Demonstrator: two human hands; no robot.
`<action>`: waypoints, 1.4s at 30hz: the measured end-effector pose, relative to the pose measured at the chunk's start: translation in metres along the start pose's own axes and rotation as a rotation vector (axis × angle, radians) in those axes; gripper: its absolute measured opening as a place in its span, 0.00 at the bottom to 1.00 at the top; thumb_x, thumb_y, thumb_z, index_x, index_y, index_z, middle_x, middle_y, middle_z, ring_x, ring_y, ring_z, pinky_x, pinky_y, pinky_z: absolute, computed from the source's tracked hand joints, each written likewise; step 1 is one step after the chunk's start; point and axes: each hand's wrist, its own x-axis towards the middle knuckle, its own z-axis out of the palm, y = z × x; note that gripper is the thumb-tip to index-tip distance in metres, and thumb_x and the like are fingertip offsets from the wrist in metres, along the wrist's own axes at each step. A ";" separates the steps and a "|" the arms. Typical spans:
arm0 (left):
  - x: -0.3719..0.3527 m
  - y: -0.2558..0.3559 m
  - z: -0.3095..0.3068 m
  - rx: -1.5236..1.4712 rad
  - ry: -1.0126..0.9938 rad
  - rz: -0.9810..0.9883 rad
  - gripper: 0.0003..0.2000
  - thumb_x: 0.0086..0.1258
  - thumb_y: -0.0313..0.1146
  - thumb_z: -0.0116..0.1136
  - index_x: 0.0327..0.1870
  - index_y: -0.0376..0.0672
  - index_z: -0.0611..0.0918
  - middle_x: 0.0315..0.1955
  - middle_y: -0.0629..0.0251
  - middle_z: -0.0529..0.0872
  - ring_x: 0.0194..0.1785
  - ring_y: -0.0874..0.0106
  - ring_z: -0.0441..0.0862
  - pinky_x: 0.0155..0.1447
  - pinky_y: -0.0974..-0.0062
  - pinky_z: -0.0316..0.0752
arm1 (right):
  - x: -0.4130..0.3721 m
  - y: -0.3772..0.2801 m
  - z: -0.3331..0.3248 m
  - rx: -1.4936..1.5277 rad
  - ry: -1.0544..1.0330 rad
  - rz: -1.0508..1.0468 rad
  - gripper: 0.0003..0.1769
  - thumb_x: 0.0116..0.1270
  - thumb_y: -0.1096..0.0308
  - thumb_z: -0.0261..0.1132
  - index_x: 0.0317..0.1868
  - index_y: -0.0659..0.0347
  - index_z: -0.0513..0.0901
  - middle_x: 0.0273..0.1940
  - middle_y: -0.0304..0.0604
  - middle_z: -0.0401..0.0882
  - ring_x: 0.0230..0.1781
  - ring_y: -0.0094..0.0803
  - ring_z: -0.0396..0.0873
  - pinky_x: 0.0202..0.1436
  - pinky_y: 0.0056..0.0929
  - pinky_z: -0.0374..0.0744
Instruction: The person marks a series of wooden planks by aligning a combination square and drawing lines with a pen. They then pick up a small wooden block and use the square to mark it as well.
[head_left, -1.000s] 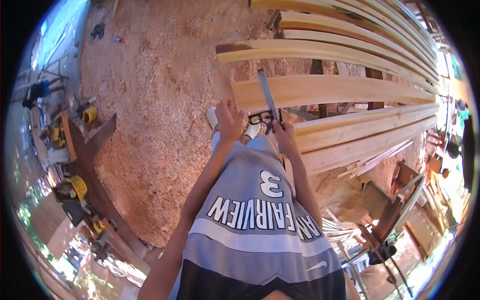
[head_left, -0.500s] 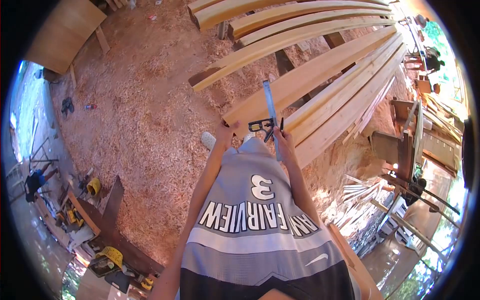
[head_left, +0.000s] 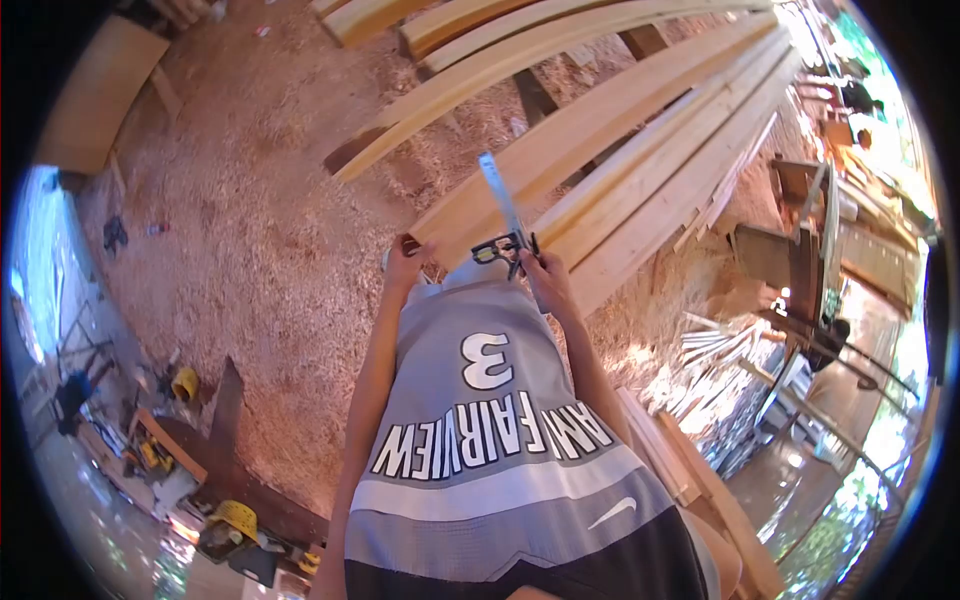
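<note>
A wide wooden plank (head_left: 600, 120) runs from near my body toward the upper right. My left hand (head_left: 406, 264) is at the near end of this plank, its fingers closed on the corner. My right hand (head_left: 546, 282) grips a combination square, together with a dark pen-like object that sticks up by the fingers. The square's black head (head_left: 494, 250) is beside the right hand, and its metal blade (head_left: 500, 190) points up across the plank.
More long boards (head_left: 480, 85) lie above, and others (head_left: 660, 200) to the right. Wood shavings (head_left: 250, 220) cover the ground. A yellow hard container (head_left: 232, 517) and tools stand at lower left. People are at the far right and left edges.
The view has shifted, so the boards and both hands appear further left. My left hand stays at the plank's end, and my right hand still holds the square.
</note>
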 end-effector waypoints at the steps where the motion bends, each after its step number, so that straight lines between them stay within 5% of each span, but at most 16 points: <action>1: -0.012 0.013 0.000 -0.134 0.009 -0.122 0.28 0.71 0.44 0.72 0.66 0.43 0.76 0.54 0.63 0.86 0.56 0.71 0.83 0.57 0.64 0.80 | 0.000 -0.004 0.000 -0.018 -0.013 0.029 0.22 0.78 0.50 0.64 0.40 0.62 0.90 0.26 0.29 0.78 0.27 0.17 0.71 0.31 0.24 0.70; 3: -0.004 -0.004 0.004 -0.389 -0.024 -0.137 0.27 0.71 0.47 0.71 0.62 0.40 0.75 0.44 0.69 0.85 0.44 0.75 0.83 0.51 0.73 0.80 | 0.022 0.020 0.003 0.026 -0.020 -0.036 0.21 0.78 0.51 0.65 0.42 0.62 0.91 0.26 0.30 0.78 0.28 0.18 0.72 0.32 0.26 0.70; 6: 0.028 -0.048 -0.014 -0.415 -0.133 -0.091 0.22 0.72 0.47 0.70 0.58 0.45 0.79 0.42 0.72 0.84 0.42 0.76 0.82 0.43 0.76 0.79 | 0.039 0.040 0.023 0.155 -0.014 -0.143 0.21 0.77 0.52 0.66 0.41 0.63 0.90 0.26 0.33 0.79 0.29 0.21 0.74 0.33 0.30 0.73; 10: 0.055 -0.066 -0.041 -0.537 0.060 -0.177 0.19 0.74 0.43 0.68 0.60 0.45 0.81 0.48 0.65 0.87 0.45 0.72 0.85 0.42 0.69 0.82 | 0.009 0.004 0.003 0.098 0.072 -0.134 0.20 0.76 0.53 0.68 0.40 0.65 0.89 0.29 0.33 0.82 0.30 0.21 0.76 0.36 0.30 0.76; 12: 0.055 -0.039 -0.051 -0.592 0.003 -0.152 0.23 0.78 0.47 0.62 0.66 0.46 0.78 0.54 0.62 0.87 0.53 0.64 0.86 0.52 0.62 0.83 | -0.001 0.001 -0.004 0.099 0.129 -0.062 0.20 0.75 0.53 0.69 0.40 0.65 0.88 0.30 0.33 0.83 0.30 0.21 0.77 0.36 0.30 0.77; 15: 0.064 0.001 -0.056 -0.673 0.025 -0.040 0.27 0.81 0.54 0.54 0.72 0.47 0.74 0.63 0.59 0.83 0.63 0.58 0.82 0.66 0.57 0.79 | -0.035 0.020 -0.030 0.502 0.538 -0.138 0.20 0.71 0.51 0.74 0.42 0.63 0.88 0.29 0.33 0.82 0.28 0.21 0.77 0.32 0.26 0.74; 18: 0.056 0.041 -0.062 -0.640 -0.008 -0.147 0.30 0.79 0.56 0.53 0.72 0.44 0.74 0.68 0.59 0.79 0.69 0.55 0.76 0.74 0.54 0.70 | -0.046 0.087 -0.067 0.832 0.825 0.136 0.20 0.67 0.48 0.77 0.40 0.57 0.86 0.25 0.31 0.77 0.23 0.18 0.73 0.24 0.23 0.70; 21: 0.059 0.045 -0.064 -0.506 0.033 -0.083 0.34 0.77 0.62 0.52 0.75 0.45 0.71 0.70 0.59 0.78 0.71 0.54 0.74 0.76 0.52 0.67 | -0.044 0.153 -0.078 1.157 0.873 0.052 0.15 0.67 0.53 0.76 0.35 0.52 0.83 0.22 0.29 0.72 0.18 0.19 0.69 0.20 0.23 0.68; 23: 0.051 0.049 -0.065 -0.444 0.039 -0.107 0.36 0.78 0.64 0.47 0.77 0.46 0.70 0.73 0.59 0.74 0.75 0.54 0.70 0.78 0.52 0.65 | -0.030 0.199 -0.063 1.532 0.755 0.094 0.12 0.68 0.57 0.73 0.32 0.51 0.81 0.19 0.29 0.69 0.15 0.21 0.66 0.18 0.25 0.65; 27: 0.082 0.105 -0.056 -0.250 -0.017 -0.065 0.37 0.79 0.66 0.43 0.78 0.47 0.69 0.76 0.59 0.71 0.78 0.55 0.67 0.79 0.51 0.62 | -0.039 0.185 -0.035 1.477 0.407 0.173 0.14 0.66 0.56 0.70 0.27 0.50 0.77 0.17 0.30 0.68 0.13 0.23 0.63 0.16 0.27 0.62; 34: 0.090 0.129 -0.061 0.090 -0.116 0.057 0.38 0.77 0.68 0.44 0.77 0.48 0.69 0.76 0.59 0.72 0.77 0.55 0.68 0.78 0.50 0.63 | -0.039 0.153 -0.024 1.018 0.582 0.205 0.15 0.61 0.53 0.74 0.30 0.55 0.83 0.19 0.29 0.72 0.16 0.21 0.68 0.20 0.24 0.66; 39: 0.045 0.086 -0.094 0.194 -0.059 0.082 0.39 0.76 0.69 0.45 0.77 0.48 0.70 0.75 0.58 0.72 0.76 0.54 0.69 0.77 0.50 0.64 | -0.034 0.155 -0.015 1.060 0.470 0.235 0.15 0.61 0.53 0.75 0.36 0.55 0.84 0.22 0.29 0.74 0.19 0.20 0.70 0.22 0.22 0.67; 41: 0.083 0.079 -0.104 -0.340 0.069 -0.283 0.35 0.75 0.65 0.52 0.73 0.49 0.73 0.66 0.58 0.78 0.67 0.56 0.75 0.69 0.51 0.72 | -0.034 0.144 -0.019 1.048 0.567 0.277 0.14 0.61 0.54 0.75 0.36 0.53 0.84 0.22 0.29 0.75 0.19 0.20 0.71 0.23 0.22 0.67; 42: 0.124 0.056 -0.135 -0.280 0.002 -0.270 0.32 0.74 0.61 0.55 0.72 0.50 0.74 0.61 0.59 0.80 0.61 0.58 0.76 0.63 0.52 0.74 | -0.025 0.160 -0.010 1.222 0.514 0.159 0.11 0.64 0.56 0.73 0.36 0.51 0.84 0.22 0.28 0.75 0.19 0.20 0.71 0.23 0.21 0.67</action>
